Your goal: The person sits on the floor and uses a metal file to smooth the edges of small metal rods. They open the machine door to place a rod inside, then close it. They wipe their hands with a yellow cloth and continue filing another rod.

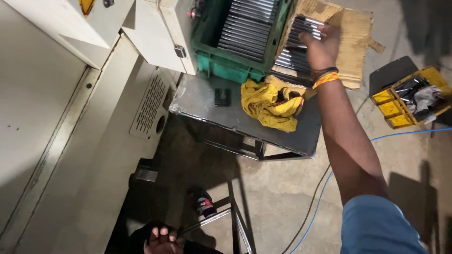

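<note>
My right hand [322, 44] reaches forward into an open cardboard box [358, 37] that holds shiny metal rods [289, 59] lying in rows. Its fingers curl over the top rods and the thumb lies across them. There are black and orange bands on the wrist. The box sits at the back of a dark metal table [207, 101], beside a green plastic crate [226, 66] filled with more rods [247, 23]. My left hand is out of view.
A crumpled yellow cloth [270, 101] and a small black object [222, 96] lie on the table. A cream machine cabinet [56, 117] fills the left. A yellow bin [400, 106] with parts stands on the floor at right. A blue cable [315, 207] crosses the concrete floor. My feet [162, 237] show below.
</note>
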